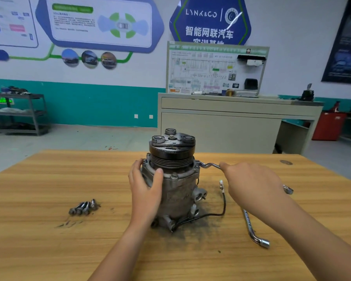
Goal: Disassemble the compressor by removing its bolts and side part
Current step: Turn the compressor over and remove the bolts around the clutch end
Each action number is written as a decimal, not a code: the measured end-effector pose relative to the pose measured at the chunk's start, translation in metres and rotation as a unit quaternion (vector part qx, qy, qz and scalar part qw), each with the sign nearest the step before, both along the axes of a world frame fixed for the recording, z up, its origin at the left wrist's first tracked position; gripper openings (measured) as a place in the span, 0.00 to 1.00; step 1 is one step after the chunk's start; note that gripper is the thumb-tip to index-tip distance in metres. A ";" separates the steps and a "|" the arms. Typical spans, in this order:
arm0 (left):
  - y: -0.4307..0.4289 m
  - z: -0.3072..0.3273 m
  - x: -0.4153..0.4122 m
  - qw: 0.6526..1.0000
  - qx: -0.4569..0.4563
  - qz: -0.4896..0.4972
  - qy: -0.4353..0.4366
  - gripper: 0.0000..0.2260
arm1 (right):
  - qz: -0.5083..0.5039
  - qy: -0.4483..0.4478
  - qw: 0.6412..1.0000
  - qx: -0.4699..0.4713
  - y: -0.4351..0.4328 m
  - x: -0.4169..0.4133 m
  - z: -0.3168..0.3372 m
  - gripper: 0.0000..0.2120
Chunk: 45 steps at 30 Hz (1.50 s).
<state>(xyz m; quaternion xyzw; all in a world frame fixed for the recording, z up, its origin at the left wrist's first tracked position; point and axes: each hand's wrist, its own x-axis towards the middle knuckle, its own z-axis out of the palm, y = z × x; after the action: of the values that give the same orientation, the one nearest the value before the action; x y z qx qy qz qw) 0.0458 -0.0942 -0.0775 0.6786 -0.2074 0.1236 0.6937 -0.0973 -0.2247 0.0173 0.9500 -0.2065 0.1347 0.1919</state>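
The grimy grey cast-metal compressor (178, 191) stands upright near the middle of the pale wooden worktop (49, 179), its dark grooved pulley on top and its long axis vertical. The left hand (145, 185) wraps the housing's left side just under the flange, fingers behind and thumb in front, bracing it. The right hand (251, 185) is closed round the handle of a slim, cranked steel ring spanner (210, 165). The spanner runs roughly level, leftward from the hand to a flange bolt (197, 166) on the compressor's right edge, so the right hand is the nearer one and any turn would swing about that upright bolt. Four dark removed bolts (84, 207) lie together on the worktop well left of the compressor; another flange bolt (174, 176) sits in place at the front.
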 end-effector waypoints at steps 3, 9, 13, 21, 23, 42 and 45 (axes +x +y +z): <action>-0.002 0.003 0.004 1.000 0.001 0.000 0.002 0.28 | 0.013 0.099 0.995 0.004 0.014 0.004 -0.011 0.17; -0.003 0.001 0.010 1.000 0.010 0.003 -0.005 0.28 | -0.032 -0.022 0.997 0.064 -0.004 -0.010 -0.024 0.22; -0.009 0.002 0.011 1.000 0.013 0.014 -0.014 0.26 | -0.038 -0.067 0.996 0.041 -0.006 -0.013 -0.016 0.20; -0.013 0.000 0.009 0.996 0.035 0.057 -0.050 0.26 | -0.014 -0.054 0.998 0.034 -0.002 -0.009 -0.011 0.19; -0.013 -0.001 0.008 0.995 0.051 0.067 -0.057 0.30 | -0.009 -0.048 0.998 0.028 -0.001 -0.007 -0.008 0.20; -0.006 -0.005 0.011 0.990 0.094 0.062 -0.087 0.33 | 0.018 0.112 0.989 -0.095 0.015 0.001 0.009 0.16; -0.006 -0.005 0.011 0.989 0.100 0.063 -0.093 0.32 | 0.003 0.121 0.988 -0.096 0.024 0.002 0.004 0.23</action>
<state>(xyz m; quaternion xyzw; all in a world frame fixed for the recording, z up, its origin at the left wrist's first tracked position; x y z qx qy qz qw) 0.0570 -0.1004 -0.0829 0.7416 -0.2392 0.2087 0.5910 -0.0951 -0.2009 0.0211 0.9372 -0.1646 0.0387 0.3050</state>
